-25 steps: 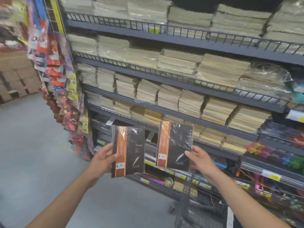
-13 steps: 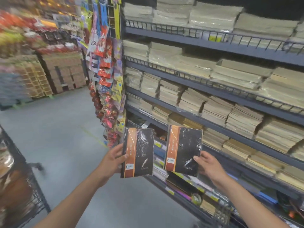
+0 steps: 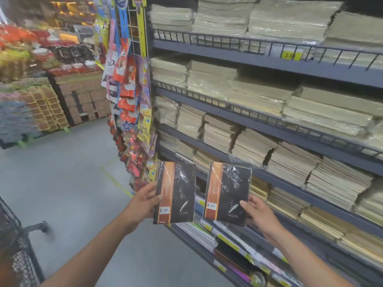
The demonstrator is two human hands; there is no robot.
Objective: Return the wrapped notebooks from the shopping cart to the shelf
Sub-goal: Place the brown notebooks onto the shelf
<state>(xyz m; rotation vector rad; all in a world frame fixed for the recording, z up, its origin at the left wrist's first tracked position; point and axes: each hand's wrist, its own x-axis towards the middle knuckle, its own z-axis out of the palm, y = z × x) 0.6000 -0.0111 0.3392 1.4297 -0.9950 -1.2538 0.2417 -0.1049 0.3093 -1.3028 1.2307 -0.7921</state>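
I hold two black notebooks with orange spines, both in shiny plastic wrap. My left hand grips the left notebook by its spine edge. My right hand holds the right notebook at its lower right corner. Both are upright, side by side, in front of the lower tiers of the grey shelf. The black wire shopping cart stands at the bottom left, behind my left arm.
The shelf tiers hold stacks of wrapped beige paper pads. A hanging rack of colourful packets stands at the shelf's left end. Stacked crates and goods sit across the grey aisle floor. Low tiers hold coloured stationery.
My view has swung left: the shelf shifted right in frame, the aisle and the cart came into sight. Both hands keep the same hold on the notebooks.
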